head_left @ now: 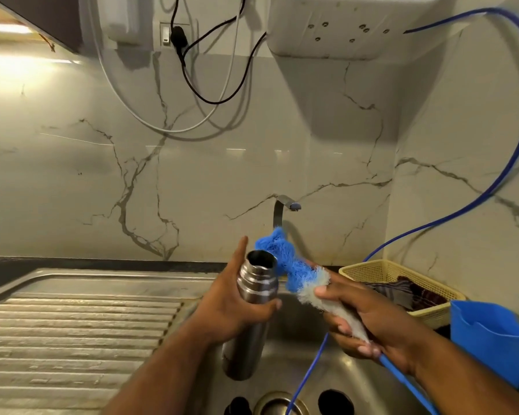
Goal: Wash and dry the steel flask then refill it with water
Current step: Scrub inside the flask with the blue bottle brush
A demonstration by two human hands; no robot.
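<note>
The steel flask is uncapped and held upright over the sink basin, its open mouth facing up. My left hand is wrapped around its upper body. My right hand grips a bottle brush with blue and white bristles. The brush's blue tip lies just beside and behind the flask's mouth, outside it. The brush's blue handle runs out below my right hand.
A steel sink with a drain lies below, with a ribbed drainboard on the left. A tap stands at the back wall. At right stand a yellow basket with cloths and a blue tub. A thin blue hose loops down into the sink.
</note>
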